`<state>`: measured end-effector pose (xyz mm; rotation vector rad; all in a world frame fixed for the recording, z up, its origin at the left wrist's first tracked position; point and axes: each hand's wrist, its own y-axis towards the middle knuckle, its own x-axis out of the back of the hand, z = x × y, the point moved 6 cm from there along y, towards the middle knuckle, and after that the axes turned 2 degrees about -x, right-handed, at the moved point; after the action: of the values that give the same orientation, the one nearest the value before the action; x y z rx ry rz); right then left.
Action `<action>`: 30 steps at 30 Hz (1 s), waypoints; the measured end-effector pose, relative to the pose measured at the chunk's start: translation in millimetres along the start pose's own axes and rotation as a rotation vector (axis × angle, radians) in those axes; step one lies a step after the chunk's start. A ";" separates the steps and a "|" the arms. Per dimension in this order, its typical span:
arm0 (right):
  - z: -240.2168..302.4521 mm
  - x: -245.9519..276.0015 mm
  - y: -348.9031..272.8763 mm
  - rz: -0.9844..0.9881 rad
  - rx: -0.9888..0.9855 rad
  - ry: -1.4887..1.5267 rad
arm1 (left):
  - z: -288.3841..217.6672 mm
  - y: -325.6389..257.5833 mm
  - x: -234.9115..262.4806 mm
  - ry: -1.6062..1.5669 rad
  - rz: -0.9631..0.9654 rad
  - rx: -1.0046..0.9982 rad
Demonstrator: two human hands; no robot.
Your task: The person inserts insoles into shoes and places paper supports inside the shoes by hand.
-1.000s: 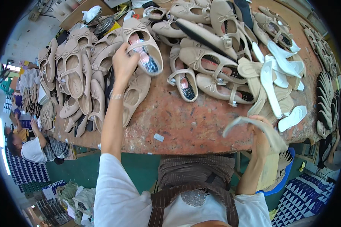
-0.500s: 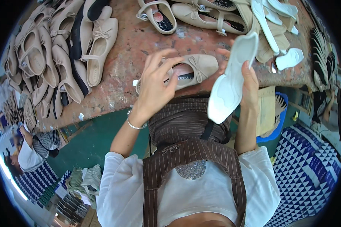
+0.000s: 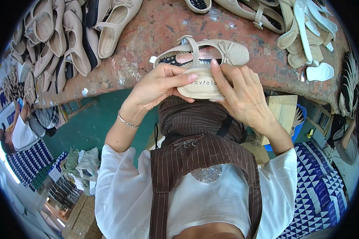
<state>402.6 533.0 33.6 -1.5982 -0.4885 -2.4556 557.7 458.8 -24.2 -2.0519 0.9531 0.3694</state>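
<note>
Brown cartons sit at lower left, a white-topped person at far left, blue-and-white triangle-patterned boxes at lower right.

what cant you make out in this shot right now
All in the head view:
Insole, right end: covered by the right hand.
Insole's underside: mostly turned away from the camera.
Shoe, near side: hidden behind the insole, the right hand and the left hand.
Top-edge shoe: rest cut off by the picture's edge.
Blue tub: partly hidden by the board.
</note>
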 end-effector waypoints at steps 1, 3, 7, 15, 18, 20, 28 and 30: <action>3.2 -3.2 -0.9 0.032 0.037 -0.042 | 0.4 -2.1 0.7 -0.004 -0.006 0.005; 7.4 -14.5 -2.5 0.038 0.025 0.009 | -3.0 -5.9 7.6 0.467 -0.073 -0.041; 4.9 -35.7 -2.3 0.023 -0.031 0.072 | 5.2 -11.3 11.8 0.702 -0.310 -0.060; -55.1 -6.6 -9.1 -0.283 -0.145 -0.053 | 25.1 -49.5 65.3 0.857 -1.067 -0.518; -64.9 -29.6 2.7 -0.218 -0.121 -0.031 | 30.5 -22.2 69.0 0.830 -0.981 -0.564; -60.3 -39.7 16.6 -0.198 -0.101 0.062 | 20.4 -11.1 62.2 0.932 -0.986 -0.614; -41.4 -81.2 48.2 -0.186 -0.144 0.302 | 24.8 6.9 95.9 0.600 -0.776 -0.629; -43.4 -85.1 50.2 -0.238 -0.199 0.351 | 24.4 7.0 99.8 0.573 -0.771 -0.614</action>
<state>416.4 467.5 -51.1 -1.1838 -0.4068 -2.9648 621.1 425.7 -98.2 -2.9785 0.2735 -0.4167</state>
